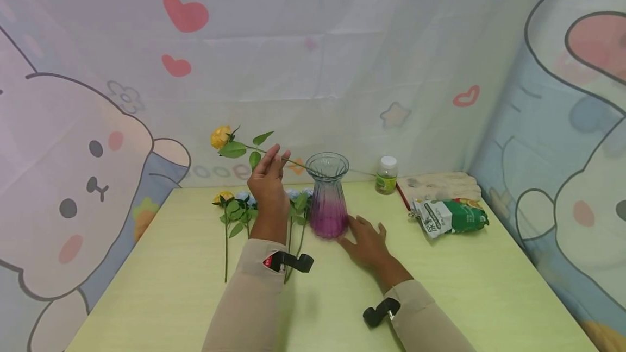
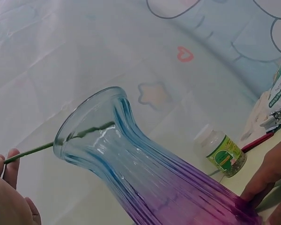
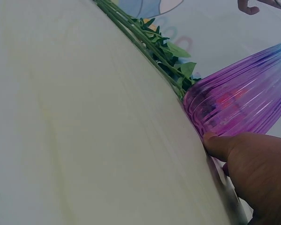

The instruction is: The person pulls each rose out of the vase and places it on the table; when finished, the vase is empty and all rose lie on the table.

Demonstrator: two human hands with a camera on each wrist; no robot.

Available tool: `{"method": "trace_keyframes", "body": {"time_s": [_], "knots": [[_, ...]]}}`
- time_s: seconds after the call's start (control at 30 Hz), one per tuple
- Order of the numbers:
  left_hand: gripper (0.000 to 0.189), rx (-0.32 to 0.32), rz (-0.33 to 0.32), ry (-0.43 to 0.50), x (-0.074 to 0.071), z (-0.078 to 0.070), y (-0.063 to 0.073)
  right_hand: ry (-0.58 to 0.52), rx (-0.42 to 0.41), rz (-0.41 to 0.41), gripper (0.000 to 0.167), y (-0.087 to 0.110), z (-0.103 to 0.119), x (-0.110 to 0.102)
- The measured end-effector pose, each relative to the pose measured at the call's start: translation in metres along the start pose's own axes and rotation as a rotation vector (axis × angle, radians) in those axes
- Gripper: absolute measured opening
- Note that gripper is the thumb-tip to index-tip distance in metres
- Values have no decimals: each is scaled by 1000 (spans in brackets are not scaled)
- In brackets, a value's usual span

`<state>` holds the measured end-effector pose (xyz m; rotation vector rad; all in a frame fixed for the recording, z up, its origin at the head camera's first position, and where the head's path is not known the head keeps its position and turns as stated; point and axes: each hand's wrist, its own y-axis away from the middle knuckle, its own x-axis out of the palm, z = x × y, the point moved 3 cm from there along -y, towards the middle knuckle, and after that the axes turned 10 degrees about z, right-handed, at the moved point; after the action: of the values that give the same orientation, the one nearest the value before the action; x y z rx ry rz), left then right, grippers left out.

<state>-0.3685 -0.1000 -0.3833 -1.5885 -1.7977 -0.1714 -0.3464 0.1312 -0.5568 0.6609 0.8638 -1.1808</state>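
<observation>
My left hand (image 1: 270, 189) pinches the green stem of a yellow rose (image 1: 221, 137), which leans nearly level with its bloom out to the left. The stem's lower end reaches inside the mouth of a ribbed glass vase (image 1: 329, 200), as the left wrist view also shows. Blue-clear at the top and purple at the base, the vase (image 2: 145, 164) stands upright on the table. Beside its foot my right hand (image 1: 367, 240) rests low, thumb and fingers spread against the base. In the right wrist view, the thumb (image 3: 220, 146) touches the purple glass.
Several more flowers lie left of the vase, among them a yellow one (image 1: 223, 196) and blue ones (image 1: 246, 198). Back right stand a white-lidded jar (image 1: 387, 175), a red pen-like stick (image 1: 403, 196), a green-and-white packet (image 1: 452, 217) and a pale wooden board (image 1: 440, 184). A printed curtain (image 1: 342, 69) hangs behind.
</observation>
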Motion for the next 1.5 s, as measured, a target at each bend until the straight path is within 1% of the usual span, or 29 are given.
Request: {"method": "trace_keyframes", "body": {"time_s": [0.17, 0.3, 0.47, 0.53, 0.6, 0.67, 0.73, 0.87, 1.0, 1.1, 1.2, 1.37, 1.5], "knots": [[32, -13, -39, 65, -12, 5, -2, 2, -6, -7, 75, 0, 0, 0], [32, -29, -88, 118, -24, 6, -6, 4, -2, -2, 75, -1, 0, 0], [29, -30, -150, 191, -39, 3, -7, 3, -1, 3, 74, -2, 0, -1], [27, -29, -167, 207, -44, 1, -6, 3, -1, 3, 74, -1, 1, -1], [27, -40, -170, 196, -50, -1, -3, 7, -2, -2, 74, -1, 1, -1], [29, -61, -158, 162, -56, -2, 0, 8, -3, -6, 74, -1, 1, -1], [31, -81, -133, 123, -63, -3, 2, 10, -5, -13, 74, 0, 1, -1], [34, -125, -62, -3, -78, -5, 7, 2, -4, -16, 74, 1, 1, 0], [34, -193, 31, -174, -92, -9, 11, 2, 1, -12, 74, 2, 1, 1], [33, -249, 119, -298, -102, -11, 13, 1, 0, -17, 74, 2, 1, 1], [31, -282, 181, -399, -114, -13, 15, -4, -1, -18, 74, 2, 2, 0], [32, -318, 221, -563, -139, -18, 20, -1, 1, -10, 74, 3, 2, -1], [34, -318, 237, -641, -159, -20, 23, -6, 4, -10, 74, 3, 3, -1]]}}
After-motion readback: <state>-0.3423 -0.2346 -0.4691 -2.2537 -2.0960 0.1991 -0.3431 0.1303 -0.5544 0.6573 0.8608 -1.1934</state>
